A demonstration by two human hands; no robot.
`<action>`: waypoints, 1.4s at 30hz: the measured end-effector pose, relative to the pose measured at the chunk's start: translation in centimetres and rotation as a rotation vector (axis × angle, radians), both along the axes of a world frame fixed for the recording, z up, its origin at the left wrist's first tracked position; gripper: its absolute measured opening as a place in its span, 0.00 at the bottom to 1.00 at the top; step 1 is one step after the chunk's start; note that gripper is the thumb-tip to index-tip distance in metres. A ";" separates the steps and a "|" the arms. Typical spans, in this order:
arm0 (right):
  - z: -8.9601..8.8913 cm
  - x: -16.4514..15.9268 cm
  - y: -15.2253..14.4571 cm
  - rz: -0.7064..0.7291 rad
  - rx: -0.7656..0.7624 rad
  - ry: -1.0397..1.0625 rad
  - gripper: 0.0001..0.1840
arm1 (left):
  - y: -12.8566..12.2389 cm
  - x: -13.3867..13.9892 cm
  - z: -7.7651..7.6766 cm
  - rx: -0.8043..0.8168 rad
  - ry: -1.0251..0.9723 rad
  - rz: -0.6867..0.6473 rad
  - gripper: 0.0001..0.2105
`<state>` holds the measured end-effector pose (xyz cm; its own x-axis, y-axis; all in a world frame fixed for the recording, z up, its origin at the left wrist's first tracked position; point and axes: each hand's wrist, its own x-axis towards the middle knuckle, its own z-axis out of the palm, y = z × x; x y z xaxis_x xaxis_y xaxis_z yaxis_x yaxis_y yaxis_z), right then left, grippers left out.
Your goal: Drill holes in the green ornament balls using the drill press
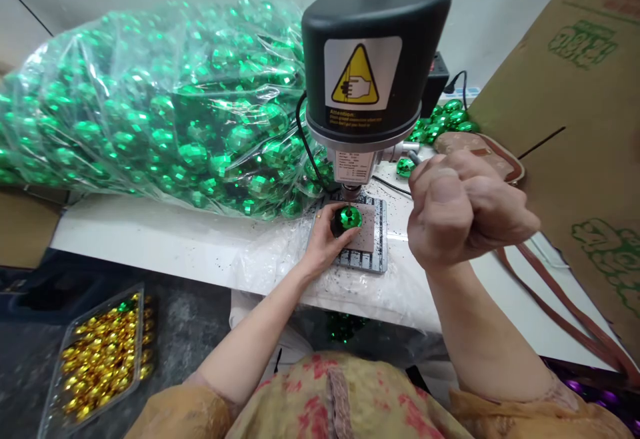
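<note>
Under the chuck of a small black-topped drill press (375, 32), my left hand (323, 242) holds a shiny green faceted ball (351, 217). Its thumb and fingers are closed round the ball's left side. The ball rests on a flat board (367, 236) over the slotted metal base (380, 252), and the bit comes down to its top. My right hand (463, 206) is raised on the right, wrapped in a fist round the drill press lever (414, 157); only the lever's end shows beyond the fingers.
A big clear bag of green balls (200, 112) lies at left. Loose green balls (447, 119) and a brown bag (475, 149) sit behind my right hand. A cardboard box (575, 139) stands at right. Below left is a clear tub of gold balls (100, 359). Dark specks dot the white table (150, 246).
</note>
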<state>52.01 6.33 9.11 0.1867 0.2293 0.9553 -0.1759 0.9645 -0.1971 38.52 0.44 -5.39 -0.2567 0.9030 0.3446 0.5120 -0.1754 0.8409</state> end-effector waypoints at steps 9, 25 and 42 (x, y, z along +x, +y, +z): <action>-1.0 0.0 0.5 0.006 0.096 0.005 0.23 | 0.0 0.0 0.0 -0.018 -0.042 -0.005 0.22; -2.6 0.3 0.7 0.044 0.194 -0.060 0.21 | -0.1 0.1 -0.1 0.008 -0.041 0.004 0.21; 4.4 -0.7 0.2 0.043 -0.264 0.051 0.24 | -12.7 2.6 0.5 0.404 0.740 -0.429 0.21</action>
<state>51.34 6.48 13.48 0.2179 0.4780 0.8509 -0.2315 0.8723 -0.4307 41.16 -12.28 -4.89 0.4788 0.6461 0.5944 0.7152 -0.6797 0.1627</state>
